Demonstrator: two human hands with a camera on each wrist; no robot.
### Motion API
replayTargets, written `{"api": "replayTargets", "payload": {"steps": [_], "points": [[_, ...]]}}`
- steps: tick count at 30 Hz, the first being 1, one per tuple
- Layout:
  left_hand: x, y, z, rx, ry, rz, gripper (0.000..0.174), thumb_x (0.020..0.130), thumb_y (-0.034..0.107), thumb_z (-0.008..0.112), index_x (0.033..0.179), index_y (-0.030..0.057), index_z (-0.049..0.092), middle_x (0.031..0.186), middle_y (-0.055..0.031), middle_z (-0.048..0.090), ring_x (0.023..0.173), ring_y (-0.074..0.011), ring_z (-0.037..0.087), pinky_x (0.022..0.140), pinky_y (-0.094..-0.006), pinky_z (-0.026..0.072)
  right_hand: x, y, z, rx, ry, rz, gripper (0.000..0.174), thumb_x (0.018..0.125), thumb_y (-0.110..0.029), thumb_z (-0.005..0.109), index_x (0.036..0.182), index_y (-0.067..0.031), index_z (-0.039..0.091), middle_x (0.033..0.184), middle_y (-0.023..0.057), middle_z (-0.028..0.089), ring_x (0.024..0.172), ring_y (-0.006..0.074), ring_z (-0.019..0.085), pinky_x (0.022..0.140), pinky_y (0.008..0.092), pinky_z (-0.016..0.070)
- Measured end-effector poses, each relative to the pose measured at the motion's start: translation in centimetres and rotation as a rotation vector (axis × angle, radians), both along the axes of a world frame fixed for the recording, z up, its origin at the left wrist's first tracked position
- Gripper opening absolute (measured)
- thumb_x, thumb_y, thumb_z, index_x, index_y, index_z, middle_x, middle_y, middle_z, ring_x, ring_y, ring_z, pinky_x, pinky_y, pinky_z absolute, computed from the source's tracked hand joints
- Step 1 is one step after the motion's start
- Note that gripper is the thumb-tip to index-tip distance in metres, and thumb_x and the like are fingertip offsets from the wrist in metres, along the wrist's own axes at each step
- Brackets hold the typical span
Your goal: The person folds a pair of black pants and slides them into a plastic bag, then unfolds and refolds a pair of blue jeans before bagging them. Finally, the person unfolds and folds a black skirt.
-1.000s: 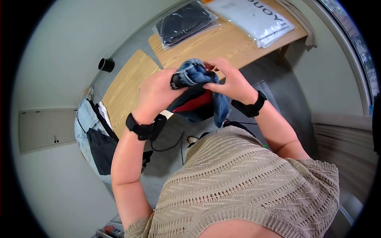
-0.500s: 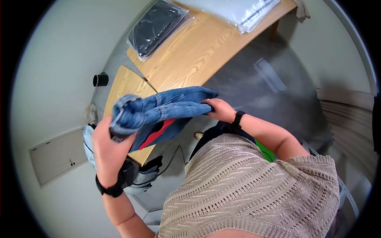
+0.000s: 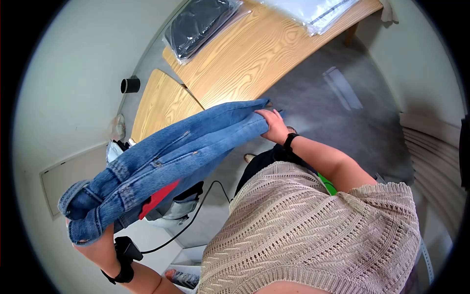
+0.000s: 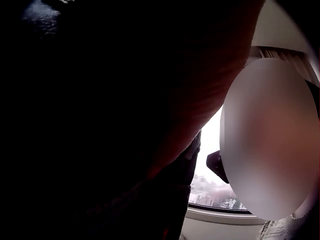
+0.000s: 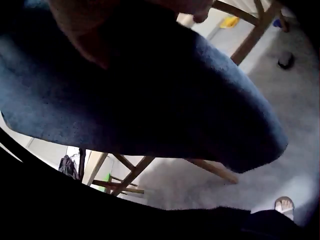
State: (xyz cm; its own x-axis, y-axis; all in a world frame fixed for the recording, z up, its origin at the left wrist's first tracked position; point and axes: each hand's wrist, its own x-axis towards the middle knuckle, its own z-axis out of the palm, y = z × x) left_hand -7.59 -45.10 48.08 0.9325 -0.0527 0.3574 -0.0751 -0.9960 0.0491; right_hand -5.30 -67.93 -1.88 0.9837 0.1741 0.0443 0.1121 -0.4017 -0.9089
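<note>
A blue denim garment with a red part on its underside stretches across the head view, held up in front of the person's body. My left hand supports its left end, where stitched bands hang over and hide the fingers. At the opposite end my right hand grips the denim, fingers laid over the top. A dark expanse of the denim fills much of the right wrist view, ending in a rounded edge. The left wrist view is mostly dark, with skin along one side.
Beyond the garment stand two wooden tables with a narrow gap between them. On the larger one lie a dark bagged item and a white package. A black bin is by the wall. A black cable runs low beside the person.
My left hand has moved left and down toward the body, drawing the bunched denim out into a long stretched shape. My right hand has gone lower, then taken the far end.
</note>
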Motion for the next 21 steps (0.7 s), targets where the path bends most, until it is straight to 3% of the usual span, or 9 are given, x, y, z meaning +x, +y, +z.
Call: {"api": "replayTargets", "payload": {"steps": [5,9,10,13,14,15,17,20,21], "points": [[-0.4,0.3,0.5,0.0,-0.048,0.116,0.016,0.069,-0.004,0.071,0.083,0.0021,0.07,0.089,-0.0088,0.067,0.085,-0.0195,0.062,0.085,-0.0318,0.0448,-0.7,-1.3,0.5,-0.113,-0.022,0.486,0.07,0.066,-0.015,0.072,0.131,-0.0148,0.044,0.12,0.0115,0.055,0.114,0.0299,0.05,0.103,0.0441,0.0325],[-1.3,1.6,0.5,0.159,-0.014,0.052,0.018,0.069,-0.002,0.071,0.087,0.0003,0.069,0.092,-0.0093,0.068,0.084,-0.0186,0.063,0.082,-0.0305,0.0462,-0.5,-1.2,-2.9,-0.113,0.108,0.194,0.046,0.073,-0.016,0.067,0.118,-0.0136,0.056,0.101,0.012,0.063,0.097,0.0312,0.058,0.088,0.041,0.0439],[-1.5,1.4,0.6,0.197,-0.027,0.073,0.018,0.07,-0.002,0.069,0.088,-0.0001,0.069,0.092,-0.0094,0.068,0.084,-0.0189,0.063,0.082,-0.0306,0.0466,-0.5,-1.1,-3.8,-0.072,0.043,0.11,0.03,0.073,-0.017,0.066,0.102,-0.0117,0.065,0.097,0.011,0.065,0.093,0.0305,0.059,0.082,0.0405,0.0462],[-1.6,0.5,1.0,0.343,-0.017,0.01,0.019,0.073,0.0,0.066,0.092,-0.001,0.068,0.092,-0.0095,0.068,0.081,-0.0198,0.064,0.079,-0.0309,0.0478,-0.4,-1.6,-4.8,-0.171,-0.015,0.084,0.019,0.069,-0.015,0.07,0.087,-0.0092,0.068,0.087,0.0087,0.064,0.087,0.0303,0.06,0.077,0.0399,0.0479],[-1.9,0.5,1.2,0.307,-0.053,-0.013,0.019,0.074,0.0,0.066,0.093,-0.0017,0.068,0.092,-0.0097,0.068,0.081,-0.02,0.064,0.079,-0.0307,0.0481,-0.6,-1.7,-4.7,-0.2,0.106,0.066,0.016,0.067,-0.017,0.071,0.081,-0.0116,0.07,0.105,0.0101,0.063,0.101,0.031,0.057,0.084,0.0401,0.0463],[-2.4,0.6,1.4,0.271,-0.089,-0.035,0.02,0.075,0.001,0.065,0.094,-0.0024,0.067,0.092,-0.01,0.068,0.081,-0.0203,0.064,0.078,-0.0306,0.0483,-0.8,-1.8,-4.7,-0.201,0.106,0.065,0.016,0.067,-0.017,0.071,0.081,-0.0116,0.07,0.105,0.0101,0.063,0.101,0.031,0.057,0.084,0.0401,0.0463],[-3.4,3.4,3.3,0.322,-0.088,0.064,0.022,0.076,0.001,0.065,0.097,-0.0034,0.065,0.091,-0.0098,0.068,0.082,-0.0201,0.064,0.077,-0.03,0.0487,-1.4,-2.0,-4.8,-0.245,-0.112,0.023,0.024,0.069,-0.02,0.07,0.093,-0.0209,0.072,0.134,0.0123,0.048,0.121,0.0327,0.044,0.096,0.0428,0.04],[-4.7,4.0,3.6,0.339,-0.397,-0.14,0.021,0.082,0.007,0.06,0.099,-0.004,0.064,0.092,-0.0107,0.066,0.083,-0.0202,0.063,0.077,-0.027,0.048,-1.5,-2.1,-6.2,-0.263,-0.024,0.135,0.027,0.068,-0.024,0.071,0.095,-0.0243,0.072,0.148,0.0121,0.029,0.13,0.034,0.035,0.103,0.0473,0.033],[-6.4,12.2,10.3,0.075,0.164,-0.111,0.027,0.089,0.018,0.051,0.099,-0.003,0.064,0.092,-0.0101,0.065,0.083,-0.0205,0.062,0.08,-0.0275,0.0473,-1.3,-2.3,-6.3,-0.263,-0.025,0.139,0.027,0.068,-0.024,0.071,0.095,-0.0243,0.072,0.148,0.0121,0.029,0.13,0.034,0.035,0.103,0.0473,0.033]]}}
